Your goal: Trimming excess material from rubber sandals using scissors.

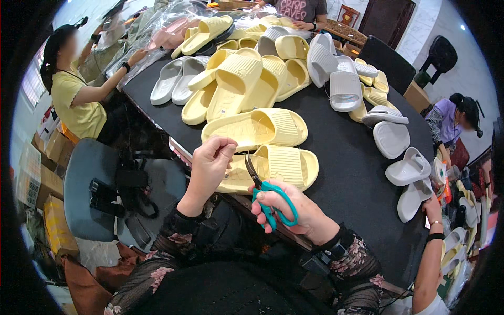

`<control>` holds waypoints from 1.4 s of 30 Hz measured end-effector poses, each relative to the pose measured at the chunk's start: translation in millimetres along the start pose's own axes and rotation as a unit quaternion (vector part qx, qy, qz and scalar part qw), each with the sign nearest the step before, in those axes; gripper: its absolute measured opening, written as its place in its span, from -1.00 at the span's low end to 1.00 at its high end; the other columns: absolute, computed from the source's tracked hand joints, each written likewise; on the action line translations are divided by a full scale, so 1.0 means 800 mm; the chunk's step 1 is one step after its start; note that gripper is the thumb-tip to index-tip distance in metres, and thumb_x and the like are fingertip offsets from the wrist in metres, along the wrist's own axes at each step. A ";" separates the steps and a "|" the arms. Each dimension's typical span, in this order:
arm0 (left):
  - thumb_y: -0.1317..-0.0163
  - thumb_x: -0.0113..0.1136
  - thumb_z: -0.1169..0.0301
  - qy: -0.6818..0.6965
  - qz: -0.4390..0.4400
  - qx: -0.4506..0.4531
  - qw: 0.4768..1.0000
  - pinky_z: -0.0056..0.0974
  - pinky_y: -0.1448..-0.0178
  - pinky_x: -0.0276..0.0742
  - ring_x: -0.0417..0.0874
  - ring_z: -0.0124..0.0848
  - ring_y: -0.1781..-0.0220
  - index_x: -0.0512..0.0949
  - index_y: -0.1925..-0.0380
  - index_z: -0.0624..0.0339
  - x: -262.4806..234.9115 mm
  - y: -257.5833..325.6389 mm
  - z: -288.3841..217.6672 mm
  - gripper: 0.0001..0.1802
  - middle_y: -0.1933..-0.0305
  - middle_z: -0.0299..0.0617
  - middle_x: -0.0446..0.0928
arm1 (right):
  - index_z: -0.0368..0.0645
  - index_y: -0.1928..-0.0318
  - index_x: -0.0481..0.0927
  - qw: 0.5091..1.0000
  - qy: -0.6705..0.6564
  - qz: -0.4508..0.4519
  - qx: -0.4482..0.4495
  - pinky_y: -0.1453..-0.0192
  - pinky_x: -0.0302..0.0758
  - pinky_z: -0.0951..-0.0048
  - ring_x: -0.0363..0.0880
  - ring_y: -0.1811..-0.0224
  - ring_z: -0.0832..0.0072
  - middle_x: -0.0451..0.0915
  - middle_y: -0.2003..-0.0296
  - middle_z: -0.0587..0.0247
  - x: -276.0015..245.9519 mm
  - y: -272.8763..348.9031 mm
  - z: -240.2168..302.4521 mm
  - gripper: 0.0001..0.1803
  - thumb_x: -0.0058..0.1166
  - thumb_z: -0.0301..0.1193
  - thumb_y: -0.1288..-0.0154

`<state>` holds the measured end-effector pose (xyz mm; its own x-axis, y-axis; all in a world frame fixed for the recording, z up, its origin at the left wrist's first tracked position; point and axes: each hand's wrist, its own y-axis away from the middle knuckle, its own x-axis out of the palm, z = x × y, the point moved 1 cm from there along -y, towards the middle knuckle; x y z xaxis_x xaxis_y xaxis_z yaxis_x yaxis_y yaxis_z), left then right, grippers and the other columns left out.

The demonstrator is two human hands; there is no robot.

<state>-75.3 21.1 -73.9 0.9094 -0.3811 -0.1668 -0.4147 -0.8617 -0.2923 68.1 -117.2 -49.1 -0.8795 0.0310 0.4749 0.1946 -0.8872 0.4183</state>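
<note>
The right hand grips teal-handled scissors, blades raised at the near edge of a yellow slipper on the table. The left hand, just left of that slipper, is pinched closed, though on what is too small to tell. Judging by the big heap of slippers beyond it, much trimming seems left.

Footwear packing workshop; black table is heaped w/ yellow slides & grey slides (unpacked); cartons stacked at side; several workers seated.
</note>
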 end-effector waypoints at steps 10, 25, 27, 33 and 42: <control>-0.28 0.09 0.51 0.058 -0.030 0.000 0.998 -0.53 0.44 0.43 0.47 -0.66 0.51 0.57 0.20 0.36 0.007 -0.002 -0.001 -0.84 0.48 -0.34 0.50 | -0.21 0.00 0.37 1.000 0.011 -0.009 0.003 0.61 0.51 0.62 0.52 0.54 0.63 0.49 0.47 0.33 0.005 0.001 -0.002 -0.65 0.03 -0.31 -0.30; -0.27 0.05 0.54 0.080 -0.023 -0.012 0.996 -0.52 0.44 0.39 0.43 -0.66 0.53 0.57 0.20 0.37 0.009 -0.003 -0.010 -0.83 0.48 -0.36 0.49 | -0.19 0.04 0.41 0.998 0.040 -0.034 -0.020 0.69 0.41 0.69 0.44 0.65 0.71 0.47 0.53 0.39 0.003 -0.002 -0.001 -0.66 0.06 -0.27 -0.27; -0.26 0.04 0.56 0.078 -0.031 -0.018 0.996 -0.53 0.43 0.38 0.42 -0.66 0.52 0.57 0.20 0.38 0.008 -0.004 -0.011 -0.82 0.48 -0.36 0.48 | -0.19 0.05 0.42 0.998 0.046 -0.033 -0.022 0.70 0.39 0.70 0.42 0.68 0.73 0.47 0.55 0.40 0.003 0.000 0.002 -0.66 0.06 -0.26 -0.27; -0.26 0.03 0.56 0.082 -0.063 0.009 0.995 -0.53 0.42 0.36 0.40 -0.66 0.51 0.56 0.21 0.39 -0.010 -0.006 -0.004 -0.82 0.50 -0.38 0.45 | -0.20 0.03 0.43 0.997 0.059 -0.030 -0.046 0.74 0.34 0.73 0.39 0.71 0.74 0.47 0.55 0.40 0.006 0.004 -0.007 -0.63 0.10 -0.26 -0.25; -0.19 -0.03 0.63 -0.016 -0.180 0.028 0.983 -0.53 0.43 0.32 0.40 -0.60 0.51 0.55 0.18 0.42 -0.117 -0.003 -0.003 -0.77 0.43 -0.30 0.46 | -0.18 -0.02 0.41 0.996 0.048 -0.050 -0.056 0.70 0.34 0.73 0.41 0.69 0.75 0.49 0.54 0.40 0.005 0.002 -0.002 -0.60 0.15 -0.34 -0.21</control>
<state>-159.7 58.4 -55.6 0.9964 -0.0445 -0.0718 -0.0691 -0.9187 -0.3889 63.8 -119.3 -47.9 -0.9302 0.0819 0.3578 0.0600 -0.9278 0.3683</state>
